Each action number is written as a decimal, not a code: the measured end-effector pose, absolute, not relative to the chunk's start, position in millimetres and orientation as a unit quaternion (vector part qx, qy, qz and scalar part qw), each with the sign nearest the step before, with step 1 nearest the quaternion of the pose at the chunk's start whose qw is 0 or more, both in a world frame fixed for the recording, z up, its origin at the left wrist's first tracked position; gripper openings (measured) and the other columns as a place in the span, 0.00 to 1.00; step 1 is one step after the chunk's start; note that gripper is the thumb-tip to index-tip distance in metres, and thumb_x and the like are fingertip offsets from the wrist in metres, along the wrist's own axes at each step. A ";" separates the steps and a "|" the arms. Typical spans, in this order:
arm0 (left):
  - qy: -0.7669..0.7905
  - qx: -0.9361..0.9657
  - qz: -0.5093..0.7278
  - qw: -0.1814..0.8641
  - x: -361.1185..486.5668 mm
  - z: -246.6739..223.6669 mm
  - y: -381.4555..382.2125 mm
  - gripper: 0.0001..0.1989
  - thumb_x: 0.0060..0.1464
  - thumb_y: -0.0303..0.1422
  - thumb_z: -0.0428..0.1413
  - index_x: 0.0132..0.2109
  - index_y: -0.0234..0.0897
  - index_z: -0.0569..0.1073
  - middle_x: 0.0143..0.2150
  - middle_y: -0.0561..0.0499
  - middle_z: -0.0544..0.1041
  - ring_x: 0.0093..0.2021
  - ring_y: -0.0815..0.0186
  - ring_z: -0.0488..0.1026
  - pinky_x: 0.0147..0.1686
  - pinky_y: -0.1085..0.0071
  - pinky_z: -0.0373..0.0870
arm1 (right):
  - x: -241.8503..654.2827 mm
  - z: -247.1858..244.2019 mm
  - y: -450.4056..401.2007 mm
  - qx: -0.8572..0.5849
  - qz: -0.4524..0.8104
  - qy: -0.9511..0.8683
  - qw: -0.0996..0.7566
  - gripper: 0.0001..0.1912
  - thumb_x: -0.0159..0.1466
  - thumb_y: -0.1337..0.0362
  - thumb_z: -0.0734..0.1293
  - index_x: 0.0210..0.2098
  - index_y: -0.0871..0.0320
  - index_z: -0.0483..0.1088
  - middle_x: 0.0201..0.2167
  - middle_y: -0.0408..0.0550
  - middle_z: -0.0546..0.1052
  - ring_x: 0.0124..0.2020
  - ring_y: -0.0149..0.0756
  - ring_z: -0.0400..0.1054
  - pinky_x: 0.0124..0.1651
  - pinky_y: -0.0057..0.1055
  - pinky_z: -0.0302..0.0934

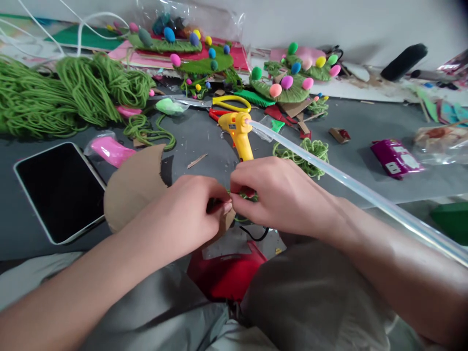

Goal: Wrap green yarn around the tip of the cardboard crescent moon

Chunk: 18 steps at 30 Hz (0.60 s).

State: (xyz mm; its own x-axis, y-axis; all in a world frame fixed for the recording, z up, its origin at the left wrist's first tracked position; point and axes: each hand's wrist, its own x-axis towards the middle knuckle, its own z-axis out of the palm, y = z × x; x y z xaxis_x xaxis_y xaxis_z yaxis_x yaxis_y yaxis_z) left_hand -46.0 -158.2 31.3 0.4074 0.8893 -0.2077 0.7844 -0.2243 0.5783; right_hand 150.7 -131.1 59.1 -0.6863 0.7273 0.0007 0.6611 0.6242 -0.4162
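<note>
Grey table (351,175): left hand (193,207), right hand (276,195), fingers (219,214) pinched narrow at cardboard (229,222), green yarn (252,197).

- Brown cardboard (228,219), mostly hidden, is showing a curved rim by the middle of the surface's (190,144) near edge.
- Thin green yarn (241,219) is looping against it, partly covered.

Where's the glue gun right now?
In the head view, the yellow glue gun lies near the middle, just beyond the right hand, beside the scissors.
</note>
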 end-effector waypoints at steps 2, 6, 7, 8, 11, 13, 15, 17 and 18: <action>0.559 0.752 0.095 0.338 -44.0 32.7 -155.1 0.09 0.55 0.32 0.55 0.31 0.43 0.81 0.28 0.53 0.81 0.28 0.64 0.76 0.26 0.71 0.64 | 149.4 58.2 -134.0 -0.387 0.192 -0.897 0.091 0.07 0.63 0.69 0.65 0.29 0.59 0.72 0.28 0.45 0.72 0.29 0.30 0.60 0.33 0.31 0.46; 0.587 0.704 0.153 0.369 -45.8 37.8 -148.6 0.07 0.54 0.35 0.59 0.34 0.44 0.84 0.30 0.53 0.83 0.31 0.61 0.80 0.29 0.71 0.70 | 153.3 56.2 -141.2 -0.360 0.205 -0.904 0.105 0.10 0.69 0.68 0.62 0.33 0.60 0.73 0.33 0.46 0.74 0.31 0.31 0.63 0.34 0.30 0.51; 0.589 0.698 0.168 0.370 -48.0 38.6 -147.4 0.07 0.55 0.36 0.60 0.34 0.44 0.84 0.30 0.53 0.83 0.31 0.61 0.80 0.29 0.71 0.70 | 155.2 56.1 -143.0 -0.350 0.214 -0.905 0.111 0.10 0.70 0.68 0.61 0.35 0.60 0.74 0.35 0.48 0.75 0.33 0.31 0.65 0.35 0.30 0.52; 0.591 0.694 0.180 0.371 -50.9 38.9 -146.4 0.07 0.55 0.37 0.61 0.35 0.44 0.85 0.30 0.53 0.84 0.32 0.61 0.80 0.30 0.70 0.71 | 157.2 56.2 -144.5 -0.341 0.226 -0.905 0.119 0.11 0.71 0.69 0.61 0.38 0.60 0.75 0.36 0.48 0.76 0.34 0.32 0.67 0.37 0.29 0.54; 0.605 0.679 0.203 0.362 -61.2 38.8 -144.6 0.09 0.55 0.42 0.64 0.40 0.46 0.85 0.36 0.53 0.85 0.36 0.60 0.81 0.34 0.69 0.74 | 163.8 56.2 -145.8 -0.337 0.257 -0.893 0.153 0.12 0.73 0.69 0.60 0.43 0.60 0.76 0.39 0.51 0.78 0.38 0.34 0.70 0.41 0.30 0.59; 0.607 0.678 0.214 0.355 -66.5 40.2 -144.3 0.11 0.54 0.45 0.65 0.42 0.48 0.85 0.39 0.53 0.86 0.38 0.59 0.82 0.36 0.68 0.76 | 167.9 54.8 -144.4 -0.345 0.267 -0.883 0.176 0.12 0.73 0.69 0.60 0.43 0.60 0.76 0.39 0.51 0.79 0.39 0.35 0.71 0.43 0.30 0.62; 0.591 0.684 0.226 0.363 -68.2 44.0 -145.1 0.12 0.54 0.45 0.65 0.42 0.47 0.85 0.39 0.53 0.85 0.38 0.59 0.82 0.37 0.68 0.76 | 171.3 52.0 -142.1 -0.350 0.280 -0.873 0.190 0.10 0.72 0.69 0.62 0.43 0.59 0.76 0.39 0.50 0.80 0.39 0.34 0.71 0.44 0.30 0.63; 0.562 0.694 0.232 0.384 -66.5 49.3 -147.0 0.11 0.55 0.44 0.64 0.42 0.46 0.85 0.39 0.52 0.85 0.37 0.60 0.81 0.36 0.69 0.77 | 174.1 48.5 -139.3 -0.351 0.302 -0.864 0.195 0.09 0.72 0.69 0.63 0.43 0.59 0.77 0.38 0.48 0.80 0.39 0.33 0.72 0.44 0.28 0.64; 0.548 0.701 0.230 0.393 -64.8 51.8 -148.4 0.10 0.56 0.43 0.63 0.41 0.46 0.85 0.39 0.52 0.85 0.37 0.61 0.81 0.35 0.70 0.76 | 175.3 46.9 -137.8 -0.353 0.315 -0.859 0.194 0.09 0.72 0.69 0.63 0.43 0.59 0.77 0.38 0.48 0.81 0.38 0.32 0.72 0.44 0.28 0.64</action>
